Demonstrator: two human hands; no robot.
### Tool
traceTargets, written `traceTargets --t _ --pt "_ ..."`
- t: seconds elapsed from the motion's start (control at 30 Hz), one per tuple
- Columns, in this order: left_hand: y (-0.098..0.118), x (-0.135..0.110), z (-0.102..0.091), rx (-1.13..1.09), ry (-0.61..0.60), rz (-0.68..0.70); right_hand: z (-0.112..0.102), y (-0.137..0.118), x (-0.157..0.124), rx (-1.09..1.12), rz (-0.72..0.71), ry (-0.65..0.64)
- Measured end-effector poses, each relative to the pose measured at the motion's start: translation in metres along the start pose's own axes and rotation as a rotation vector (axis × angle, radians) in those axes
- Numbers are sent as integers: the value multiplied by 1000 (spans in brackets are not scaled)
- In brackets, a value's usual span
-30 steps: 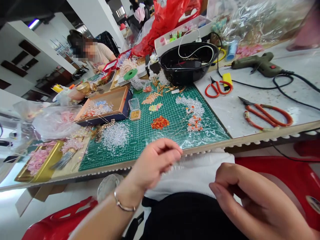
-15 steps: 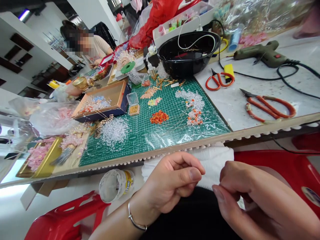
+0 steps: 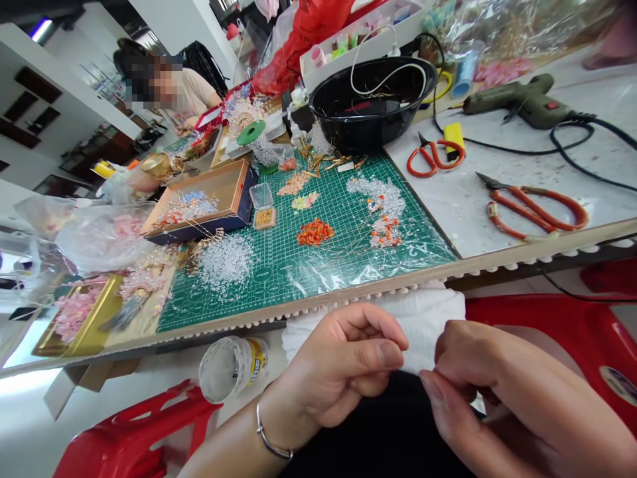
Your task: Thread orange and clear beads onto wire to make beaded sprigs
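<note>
My left hand (image 3: 355, 362), with a bangle at the wrist, is closed in a pinch of thumb and forefinger. Facing it, my right hand (image 3: 497, 392) is curled with its fingertips pressed together. A hint of something very thin runs between the two pinches, too fine to name. Both hands hang in front of the table edge, above a white cloth (image 3: 432, 315) and dark clothing. Beyond them on the green cutting mat (image 3: 279, 272) lie orange beads (image 3: 315, 232), clear beads (image 3: 227, 264) and a cluster of clear and orange beads with thin wires (image 3: 385, 231).
Orange-handled pliers (image 3: 535, 206), small cutters (image 3: 435, 158) and a glue gun (image 3: 522, 99) lie on the right. A black basin (image 3: 371, 123) stands behind the mat. An open box (image 3: 204, 199) and a gold tray (image 3: 107, 325) sit left. A co-worker (image 3: 186, 93) sits across.
My hands keep nearly the same pose, with the right fingertips slightly nearer the left. The view has shifted a little. Nothing on the table has visibly moved.
</note>
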State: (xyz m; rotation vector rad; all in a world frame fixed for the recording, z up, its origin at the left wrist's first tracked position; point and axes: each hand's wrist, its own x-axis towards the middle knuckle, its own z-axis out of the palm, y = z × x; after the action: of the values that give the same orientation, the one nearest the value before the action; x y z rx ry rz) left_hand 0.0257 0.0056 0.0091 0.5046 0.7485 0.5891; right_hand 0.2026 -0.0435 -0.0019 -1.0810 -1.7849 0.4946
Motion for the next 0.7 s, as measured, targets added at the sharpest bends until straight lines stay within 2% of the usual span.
traceTargets --t 0.13,0.23,0.3,0.43,0.5,0.6,0.7 --pt "-2 0 1 5 -5 -3 -3 -3 6 -11 42 -25" --pt "-3 -1 1 85 1 41 -5 -3 12 -7 3 -77" --pt "1 -5 3 274 23 171 -5 -1 14 23 20 -87" --pt "16 -16 10 975 92 584 -5 3 13 190 193 -124" --pt "23 -20 15 1231 104 728 -6 4 11 279 286 -159" --pt "31 -22 22 1399 103 829 -9 5 9 381 405 -160" --pt "36 -21 26 1419 93 852 -10 5 7 418 499 -193"
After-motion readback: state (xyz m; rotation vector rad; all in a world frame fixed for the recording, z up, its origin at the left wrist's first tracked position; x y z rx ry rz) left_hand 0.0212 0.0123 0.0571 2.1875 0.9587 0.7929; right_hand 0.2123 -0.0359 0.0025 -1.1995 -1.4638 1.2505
